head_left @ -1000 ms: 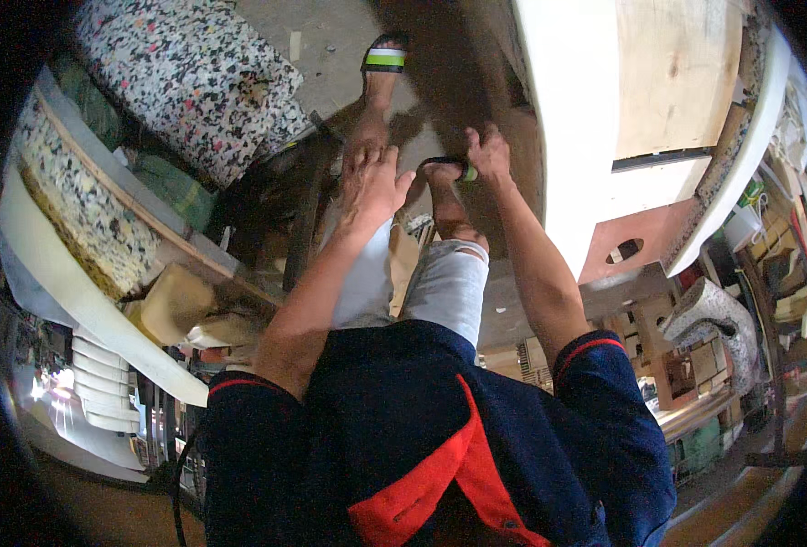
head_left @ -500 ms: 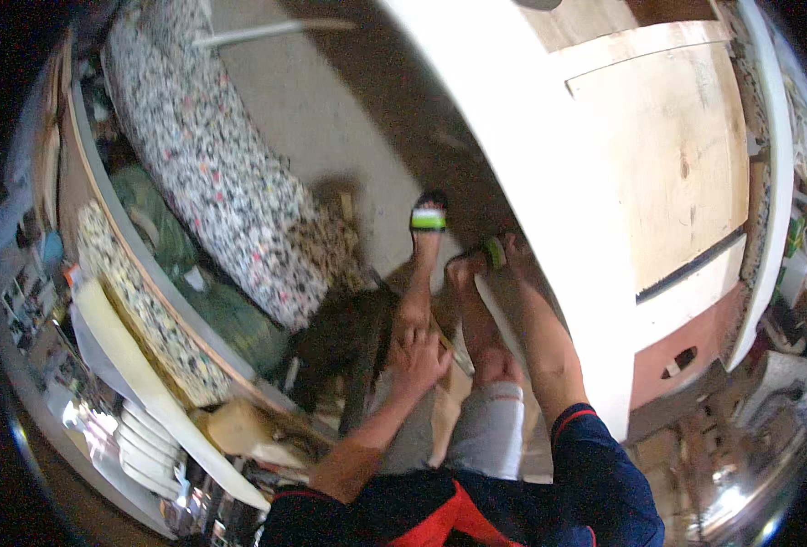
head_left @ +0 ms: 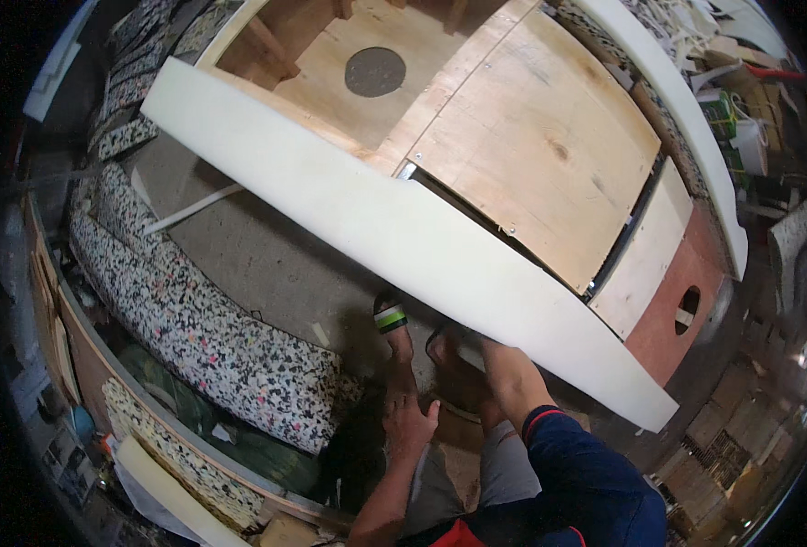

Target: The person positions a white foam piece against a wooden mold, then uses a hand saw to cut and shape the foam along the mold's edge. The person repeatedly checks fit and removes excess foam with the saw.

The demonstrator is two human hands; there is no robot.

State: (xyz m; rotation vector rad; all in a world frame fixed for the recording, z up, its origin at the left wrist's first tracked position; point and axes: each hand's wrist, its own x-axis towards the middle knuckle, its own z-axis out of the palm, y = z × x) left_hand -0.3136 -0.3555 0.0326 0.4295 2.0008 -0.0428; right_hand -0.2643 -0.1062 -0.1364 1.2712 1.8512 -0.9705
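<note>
My left hand (head_left: 410,421) rests on my left leg, its fingers stretched out and the thumb apart, with nothing in it. My right forearm (head_left: 517,387) reaches forward to the near edge of a long white foam strip (head_left: 376,214). That strip hides my right hand, so its fingers and anything in them cannot be seen. The strip lies along the near side of a wooden frame with a pale plywood panel (head_left: 540,137) on top. A dark gap runs between strip and panel.
Speckled foam pieces (head_left: 212,342) lie on the floor (head_left: 248,264) to the left. A thin white strip (head_left: 192,210) lies nearby. The frame has a round hole (head_left: 375,72) and a reddish end board (head_left: 672,296) with an oval opening. Cardboard (head_left: 727,410) lies at the right.
The view has turned, so the white foam strip and wooden frame now lie more across it and show more fully. My left thumb stands further from the fingers. My right hand is now hidden.
</note>
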